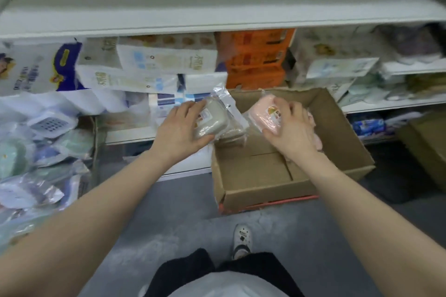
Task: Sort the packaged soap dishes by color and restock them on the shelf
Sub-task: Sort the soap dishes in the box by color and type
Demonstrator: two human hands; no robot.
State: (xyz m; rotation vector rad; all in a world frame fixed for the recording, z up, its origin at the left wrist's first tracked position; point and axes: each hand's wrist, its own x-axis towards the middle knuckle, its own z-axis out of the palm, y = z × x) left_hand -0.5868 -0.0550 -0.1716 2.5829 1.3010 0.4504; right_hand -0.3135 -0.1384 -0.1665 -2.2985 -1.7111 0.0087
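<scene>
Your left hand (179,128) grips a beige packaged soap dish (213,119); your right hand (288,128) grips a pink one (264,116) over the cardboard box (253,190). Keep the 2 colors apart and shelve each with its match.

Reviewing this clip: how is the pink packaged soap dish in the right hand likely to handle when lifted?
The pink packaged soap dish probably keeps its shape, since the pack looks boxy under the right hand. Its glossy clear wrap may be slippery, and the loose film edges likely flop. It seems light: one hand holds it above the cardboard box.
</scene>
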